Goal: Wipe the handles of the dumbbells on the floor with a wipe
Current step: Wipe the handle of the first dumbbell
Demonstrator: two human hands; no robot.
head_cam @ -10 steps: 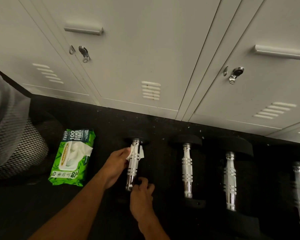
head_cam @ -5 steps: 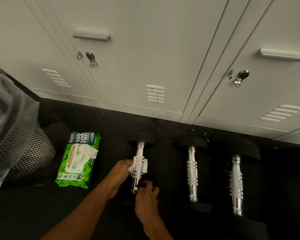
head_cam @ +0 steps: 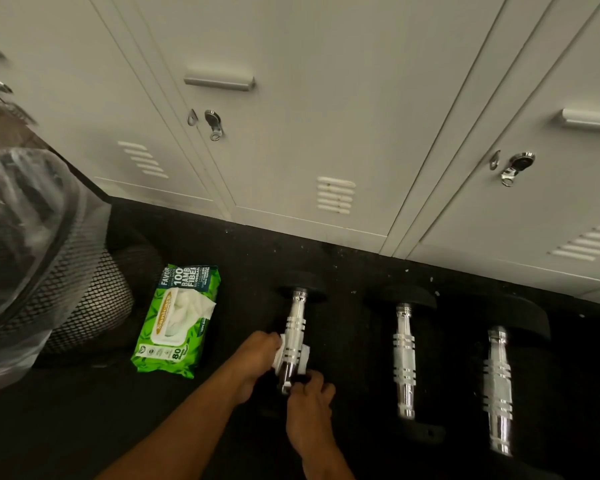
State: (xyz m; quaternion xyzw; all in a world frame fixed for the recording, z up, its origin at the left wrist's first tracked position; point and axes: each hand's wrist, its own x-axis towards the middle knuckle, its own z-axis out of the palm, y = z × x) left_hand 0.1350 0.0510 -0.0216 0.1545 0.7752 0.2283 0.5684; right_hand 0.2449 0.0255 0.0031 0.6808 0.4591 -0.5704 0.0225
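Three dumbbells with chrome handles and black ends lie side by side on the dark floor. My left hand (head_cam: 257,355) grips a white wipe (head_cam: 303,356) wrapped round the lower part of the leftmost dumbbell's handle (head_cam: 294,329). My right hand (head_cam: 309,403) holds the near end of that same dumbbell, its fingers curled over the black end. The middle dumbbell (head_cam: 405,358) and the right dumbbell (head_cam: 497,386) lie untouched.
A green pack of wipes (head_cam: 175,322) lies open on the floor, left of the dumbbells. A black mesh bin (head_cam: 49,271) with a clear plastic liner stands at the far left. White lockers (head_cam: 326,133) line the back, close behind the dumbbells.
My left hand has slid the wipe down the handle toward its near end. The right hand has stayed on the near end. The camera has shifted, so everything sits lower in view.
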